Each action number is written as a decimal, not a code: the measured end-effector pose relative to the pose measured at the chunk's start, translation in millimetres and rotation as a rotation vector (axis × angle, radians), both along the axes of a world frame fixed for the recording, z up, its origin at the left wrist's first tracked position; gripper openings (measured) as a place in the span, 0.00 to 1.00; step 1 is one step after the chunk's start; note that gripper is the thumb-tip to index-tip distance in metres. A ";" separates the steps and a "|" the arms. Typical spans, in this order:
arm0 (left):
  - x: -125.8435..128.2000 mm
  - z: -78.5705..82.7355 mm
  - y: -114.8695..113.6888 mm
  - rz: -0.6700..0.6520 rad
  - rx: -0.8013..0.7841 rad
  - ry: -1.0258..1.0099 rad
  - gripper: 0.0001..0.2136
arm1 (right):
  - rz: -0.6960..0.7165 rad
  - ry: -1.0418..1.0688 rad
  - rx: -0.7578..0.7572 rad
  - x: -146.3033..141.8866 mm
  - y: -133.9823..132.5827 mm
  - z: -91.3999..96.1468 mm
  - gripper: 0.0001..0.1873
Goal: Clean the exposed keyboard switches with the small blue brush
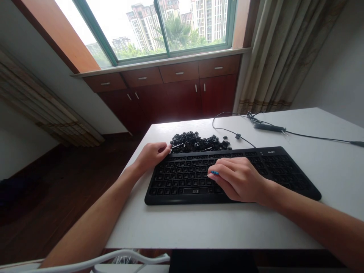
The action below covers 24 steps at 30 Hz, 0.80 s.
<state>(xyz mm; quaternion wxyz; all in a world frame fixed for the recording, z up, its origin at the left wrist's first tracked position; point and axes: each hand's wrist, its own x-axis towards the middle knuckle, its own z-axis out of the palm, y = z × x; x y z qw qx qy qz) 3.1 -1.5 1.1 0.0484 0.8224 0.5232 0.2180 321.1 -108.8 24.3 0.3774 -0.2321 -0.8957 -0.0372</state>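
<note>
Fingertips of the right hand [240,180] pinch a small blue tool [215,173], its tip low over the middle key rows of the black keyboard [284,167]; the fingers are curled narrow around it and the heel of the hand rests on the keyboard's near edge. The left hand [152,153] lies at the keyboard's far left corner, fingers loosely bent and holding nothing that shows, fingertips touching the edge of a pile of loose black keycaps [199,142]. That pile sits on the white table [327,159] just beyond the keyboard's far edge, toward the table's far left corner. Most of the keyboard's sockets look bare, though the frame is too dark to be sure which keys remain.

A cable [236,132] loops from the keyboard toward the table's far right edge, with a dark adapter [269,127] lying along it.

Risk, as I judge it: the tool could slip off a key and a cap could spring away, since the pile lies close to the table's left edge and a nudge from the left hand could push caps onto the floor.
</note>
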 end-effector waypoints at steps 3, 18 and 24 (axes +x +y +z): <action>0.2 0.4 0.0 0.003 0.000 0.003 0.21 | -0.035 -0.080 0.056 -0.2 0.8 -0.8 0.05; -0.3 0.0 0.4 0.006 0.007 0.016 0.21 | -0.032 -0.038 -0.010 0.2 0.3 1.2 0.04; -1.0 -0.3 0.2 0.011 -0.010 0.017 0.21 | 0.025 0.040 0.067 3.4 -0.2 6.6 0.06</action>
